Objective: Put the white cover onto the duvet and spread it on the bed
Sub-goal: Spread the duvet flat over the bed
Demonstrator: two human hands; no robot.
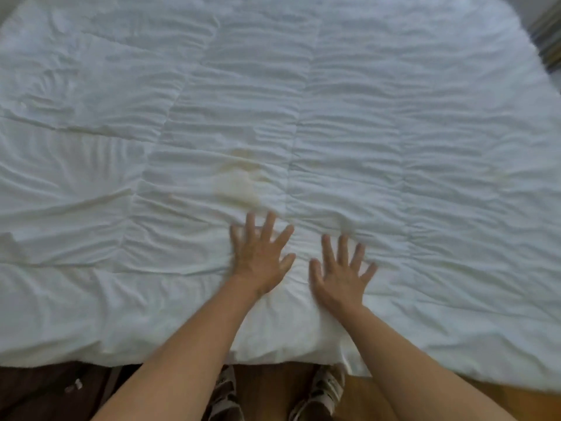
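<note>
A white quilted duvet (364,123) lies spread flat over the whole bed, wrinkled, with stitched panel lines and a yellowish stain (239,183) near its middle. My left hand (261,256) rests palm down on the duvet near the front edge, fingers apart, holding nothing. My right hand (341,278) lies flat just to its right, fingers spread too. The two hands are a small gap apart. The duvet's near edge (273,350) hangs over the bed's front. I cannot tell a separate white cover from the duvet.
A wooden floor (273,387) shows below the bed's front edge, with my two shoes (326,390) on it. A dark brown fabric (45,393) lies at the lower left. A striped curtain or wall edge (546,41) shows at the far right.
</note>
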